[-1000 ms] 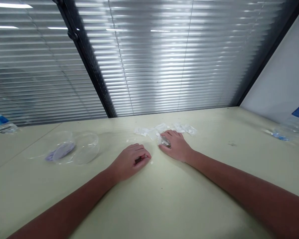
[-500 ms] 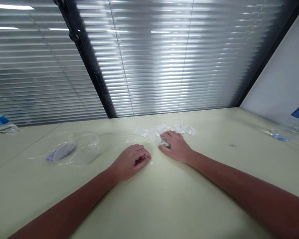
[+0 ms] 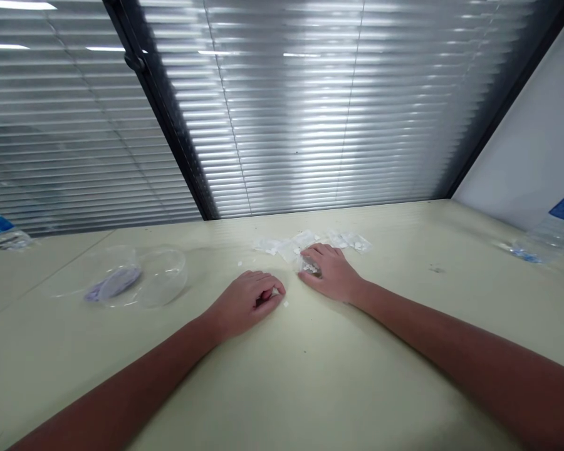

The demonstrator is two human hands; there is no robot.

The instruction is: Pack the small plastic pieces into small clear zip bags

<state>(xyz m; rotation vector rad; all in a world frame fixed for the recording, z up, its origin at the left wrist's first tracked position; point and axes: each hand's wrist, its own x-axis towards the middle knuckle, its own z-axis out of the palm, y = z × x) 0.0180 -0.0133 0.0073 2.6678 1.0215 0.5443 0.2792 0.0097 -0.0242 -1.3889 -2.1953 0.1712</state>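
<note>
Both hands rest on a pale table. My left hand lies knuckles up with its fingers curled in; thumb and forefinger pinch a tiny white bit near the tips. My right hand is cupped over a small clear bag of pale small pieces, fingers bent around it. Beyond its fingertips lie several small clear plastic bags in a loose row. A tiny white scrap lies just right of my left hand.
At the left stand a clear round dish and its lid, with something purple inside. A water bottle lies at the far left, another bottle at the far right by the wall. Closed blinds run behind the table.
The view has drifted slightly, so everything sits a little higher. My left fingers have shifted a touch around the white bit; my right hand stays on the bag.
</note>
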